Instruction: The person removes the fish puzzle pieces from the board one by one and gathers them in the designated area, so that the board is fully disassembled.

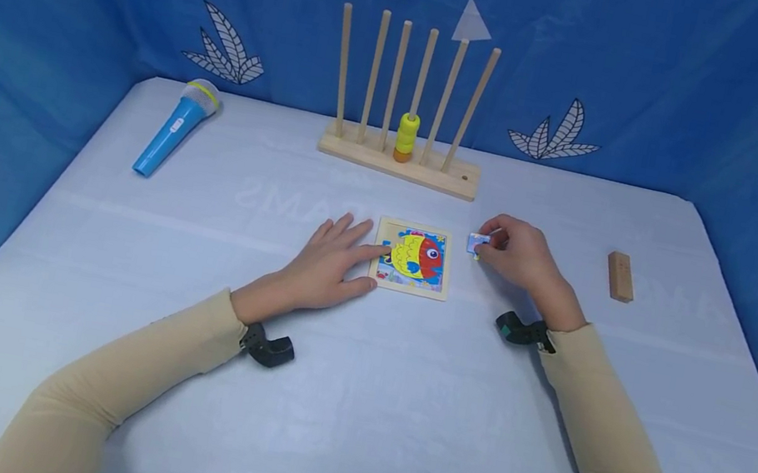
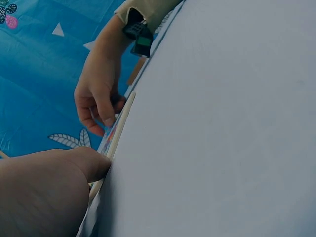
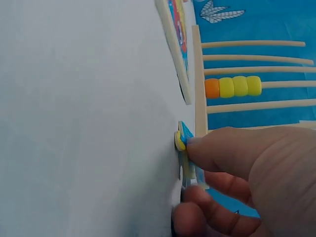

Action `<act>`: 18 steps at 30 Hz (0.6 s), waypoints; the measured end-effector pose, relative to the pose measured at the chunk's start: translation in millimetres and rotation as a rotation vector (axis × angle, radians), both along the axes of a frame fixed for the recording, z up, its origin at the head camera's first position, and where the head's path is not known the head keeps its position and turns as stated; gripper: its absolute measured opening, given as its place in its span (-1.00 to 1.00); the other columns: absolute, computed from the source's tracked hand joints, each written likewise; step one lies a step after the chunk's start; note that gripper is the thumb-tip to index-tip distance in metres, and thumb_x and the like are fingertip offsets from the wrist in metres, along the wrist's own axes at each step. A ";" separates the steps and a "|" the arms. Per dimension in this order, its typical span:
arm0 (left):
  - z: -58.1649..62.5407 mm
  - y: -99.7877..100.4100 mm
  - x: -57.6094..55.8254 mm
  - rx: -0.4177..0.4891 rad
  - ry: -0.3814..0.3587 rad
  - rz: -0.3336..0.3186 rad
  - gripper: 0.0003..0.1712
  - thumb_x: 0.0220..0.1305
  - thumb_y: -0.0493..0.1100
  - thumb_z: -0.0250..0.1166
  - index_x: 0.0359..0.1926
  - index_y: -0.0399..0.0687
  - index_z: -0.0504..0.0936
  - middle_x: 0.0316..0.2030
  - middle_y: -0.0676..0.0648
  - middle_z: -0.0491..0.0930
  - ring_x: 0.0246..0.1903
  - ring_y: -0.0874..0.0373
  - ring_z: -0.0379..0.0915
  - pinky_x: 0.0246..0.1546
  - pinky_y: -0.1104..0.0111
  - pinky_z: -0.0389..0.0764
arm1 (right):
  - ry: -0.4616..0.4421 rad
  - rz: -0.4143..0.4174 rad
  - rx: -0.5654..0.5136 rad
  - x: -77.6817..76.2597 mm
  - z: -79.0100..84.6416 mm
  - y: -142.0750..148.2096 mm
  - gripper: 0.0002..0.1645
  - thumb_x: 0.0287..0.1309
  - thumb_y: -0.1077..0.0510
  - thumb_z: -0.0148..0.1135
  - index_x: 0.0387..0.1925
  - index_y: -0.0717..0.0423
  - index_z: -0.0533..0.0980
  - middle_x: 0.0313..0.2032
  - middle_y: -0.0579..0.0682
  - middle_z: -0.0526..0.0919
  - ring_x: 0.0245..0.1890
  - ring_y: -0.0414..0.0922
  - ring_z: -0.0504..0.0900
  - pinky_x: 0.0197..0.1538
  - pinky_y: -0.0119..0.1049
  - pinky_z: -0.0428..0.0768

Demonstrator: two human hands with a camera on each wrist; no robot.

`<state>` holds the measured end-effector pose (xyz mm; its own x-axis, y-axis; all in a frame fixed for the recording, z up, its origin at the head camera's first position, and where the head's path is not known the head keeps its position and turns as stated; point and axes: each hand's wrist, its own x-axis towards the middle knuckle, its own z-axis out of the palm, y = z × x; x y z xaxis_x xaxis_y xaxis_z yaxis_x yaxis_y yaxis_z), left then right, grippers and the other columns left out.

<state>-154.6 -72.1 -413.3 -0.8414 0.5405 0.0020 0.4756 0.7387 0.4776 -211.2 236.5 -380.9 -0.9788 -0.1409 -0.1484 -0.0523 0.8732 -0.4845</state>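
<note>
Presently, a small puzzle piece (image 1: pixel 476 242) is pinched by the right hand (image 1: pixel 519 253), just beside the right edge of the fish puzzle (image 1: pixel 419 259). The puzzle is set midway between the side edges of the worktop (image 1: pixel 378 414) and touched at left by the spread left hand (image 1: pixel 326 268). Near the far-left corner, a toy microphone (image 1: pixel 171 136) is laid.

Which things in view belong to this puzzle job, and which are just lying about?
In the job:
fish puzzle, touched by the left hand
puzzle piece, pinched by the right hand

Apparently lying about:
blue microphone
wooden peg stand with beads
wooden block
</note>
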 end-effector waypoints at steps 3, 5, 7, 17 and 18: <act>0.2 -0.4 -0.2 0.002 0.004 -0.004 -0.34 0.39 0.13 0.22 0.46 0.10 0.44 0.59 -0.25 0.10 0.61 -0.32 -0.20 0.54 -0.29 -0.14 | -0.001 0.001 0.035 -0.6 -0.4 -0.2 -0.64 0.25 0.18 0.30 0.05 0.22 0.56 -0.21 0.19 0.60 -0.21 0.07 0.49 -0.15 -0.14 0.49; 0.4 -0.6 -0.5 0.003 0.005 -0.006 -0.34 0.39 0.12 0.21 0.46 0.10 0.44 0.58 -0.25 0.10 0.61 -0.32 -0.20 0.54 -0.29 -0.14 | -0.003 0.002 0.045 -1.4 -1.1 0.3 -0.64 0.25 0.18 0.30 0.05 0.22 0.58 -0.21 0.19 0.60 -0.19 0.07 0.49 -0.12 -0.13 0.49; 0.8 -0.9 -0.4 0.006 0.005 -0.008 -0.34 0.39 0.12 0.21 0.45 0.10 0.44 0.58 -0.25 0.11 0.61 -0.33 -0.20 0.54 -0.29 -0.14 | -0.004 0.009 0.040 -2.1 -2.0 1.2 -0.64 0.25 0.18 0.29 0.05 0.23 0.59 -0.21 0.19 0.60 -0.19 0.07 0.48 -0.11 -0.11 0.48; -0.2 -1.2 -0.5 0.005 0.011 -0.010 -0.34 0.39 0.13 0.22 0.45 0.11 0.45 0.58 -0.25 0.11 0.61 -0.32 -0.19 0.54 -0.29 -0.13 | -0.024 0.018 -0.013 -3.6 -2.7 6.6 -0.65 0.26 0.15 0.24 0.04 0.21 0.58 -0.19 0.20 0.60 -0.16 0.08 0.48 -0.10 -0.11 0.47; -0.4 -1.3 -0.6 0.005 0.011 -0.009 -0.34 0.39 0.13 0.22 0.45 0.11 0.45 0.58 -0.26 0.11 0.61 -0.32 -0.19 0.54 -0.29 -0.13 | -0.026 0.017 -0.017 -3.9 -2.7 7.0 -0.65 0.27 0.15 0.24 0.05 0.21 0.58 -0.18 0.20 0.60 -0.15 0.08 0.48 -0.09 -0.11 0.47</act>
<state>-155.3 -73.4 -413.7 -0.8364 0.5479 0.0138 0.4873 0.7319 0.4762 -215.1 243.5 -383.6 -0.9720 -0.1604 -0.1714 -0.0542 0.8637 -0.5010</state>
